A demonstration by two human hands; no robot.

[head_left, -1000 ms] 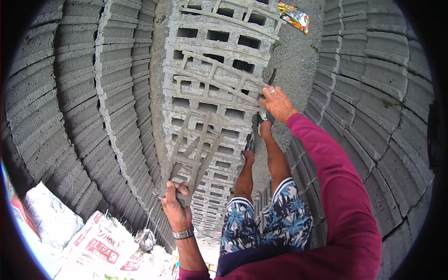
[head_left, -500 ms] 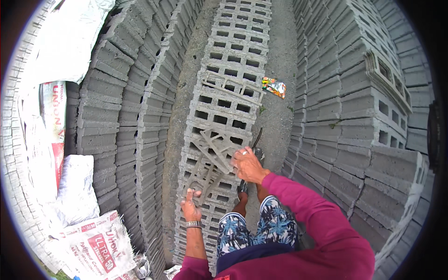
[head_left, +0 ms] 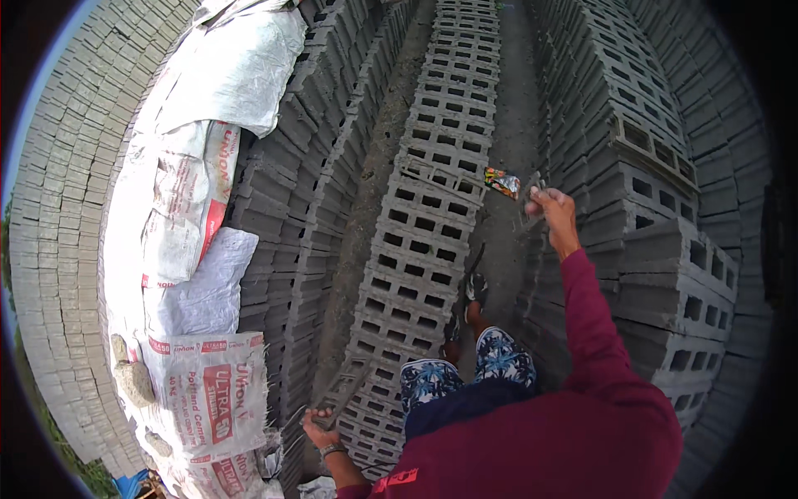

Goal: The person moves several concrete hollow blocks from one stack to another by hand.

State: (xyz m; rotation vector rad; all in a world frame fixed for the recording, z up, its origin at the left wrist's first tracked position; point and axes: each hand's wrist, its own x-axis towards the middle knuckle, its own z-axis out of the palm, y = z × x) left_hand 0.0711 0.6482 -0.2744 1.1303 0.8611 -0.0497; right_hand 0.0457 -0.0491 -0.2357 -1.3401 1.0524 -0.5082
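Observation:
A long row of grey hollow concrete blocks [head_left: 416, 241] runs away from me down the middle. Beside its near left edge, my left hand [head_left: 322, 426] is closed around the end of a thin grey slotted frame [head_left: 356, 378], which slants over the blocks. My right hand [head_left: 552, 208] is stretched out to the right, above the strip of ground. Its fingers are closed on another thin grey frame [head_left: 532, 195], seen nearly edge-on and smeared by motion. One more slotted frame [head_left: 445, 180] lies across the block row, touched by neither hand.
Tall block stacks stand on the left [head_left: 278, 183] and right [head_left: 665, 274]. Slotted frames [head_left: 652, 150] rest on the right stack. Cement sacks [head_left: 212, 391] cover the left stack. A shiny wrapper [head_left: 503, 182] lies on the ground, near my shoes [head_left: 475, 288].
My right hand has swung out to the right and away with its frame. My left hand has drawn back toward me with the other frame. The view has shifted left.

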